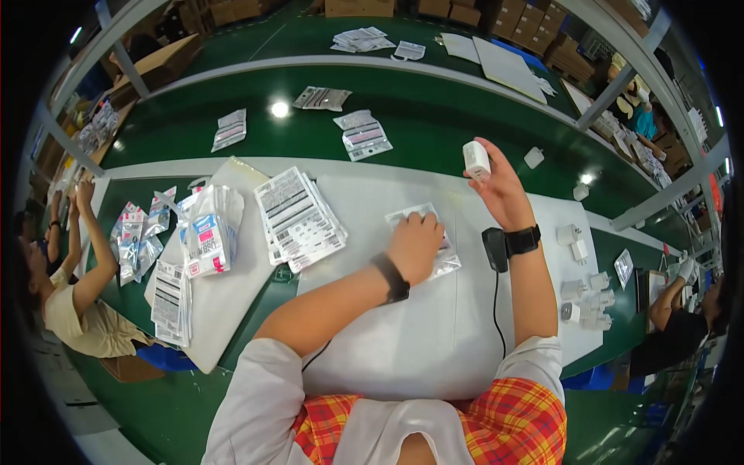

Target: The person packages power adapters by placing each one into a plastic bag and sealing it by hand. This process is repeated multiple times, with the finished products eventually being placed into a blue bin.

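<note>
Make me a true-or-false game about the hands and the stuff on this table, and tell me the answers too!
1. The right-hand grip holds a white charger. True.
2. Both grips are raised high. False: the left-hand grip is down at a clear bag.
3. Printed cards lie to the left of that bag. True.
4. The loose things at the mat's right side are bright red. False: white plugs lie there.
5. The right wrist wears a black band. True.
</note>
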A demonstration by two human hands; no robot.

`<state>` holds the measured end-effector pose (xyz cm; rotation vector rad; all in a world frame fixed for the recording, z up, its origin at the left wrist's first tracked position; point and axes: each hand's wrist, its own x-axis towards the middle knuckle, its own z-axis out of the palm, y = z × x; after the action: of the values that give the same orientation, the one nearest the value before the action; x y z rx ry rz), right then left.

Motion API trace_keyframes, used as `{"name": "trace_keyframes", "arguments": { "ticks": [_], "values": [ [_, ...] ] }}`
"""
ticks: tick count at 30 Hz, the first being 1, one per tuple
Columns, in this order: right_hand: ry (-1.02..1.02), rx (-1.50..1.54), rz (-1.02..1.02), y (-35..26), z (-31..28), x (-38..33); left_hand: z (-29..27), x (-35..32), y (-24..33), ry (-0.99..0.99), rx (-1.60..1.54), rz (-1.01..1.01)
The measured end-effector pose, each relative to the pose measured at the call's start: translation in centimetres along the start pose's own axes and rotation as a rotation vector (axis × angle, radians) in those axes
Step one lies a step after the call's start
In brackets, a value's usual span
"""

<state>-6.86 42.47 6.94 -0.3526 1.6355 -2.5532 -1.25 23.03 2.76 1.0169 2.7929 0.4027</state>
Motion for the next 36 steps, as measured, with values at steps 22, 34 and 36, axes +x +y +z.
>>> {"name": "trace_keyframes", "arguments": {
  "ticks": [22,34,36],
  "values": [
    [-0.002,-1.266,0.04,6.2,2.9,-10.2,3.9,-2.3,-0.9,0.289,0.071,0.001],
    [0.121,-1.144,0.266,5.8,3.2,-8.7,3.5,-2.3,-1.0,0.35,-0.05,0.12],
    [0.091,-1.248,0.183,5.7,2.8,-8.5,3.7,-2.1,-1.1,0.306,-0.067,0.112]
  ]
}}
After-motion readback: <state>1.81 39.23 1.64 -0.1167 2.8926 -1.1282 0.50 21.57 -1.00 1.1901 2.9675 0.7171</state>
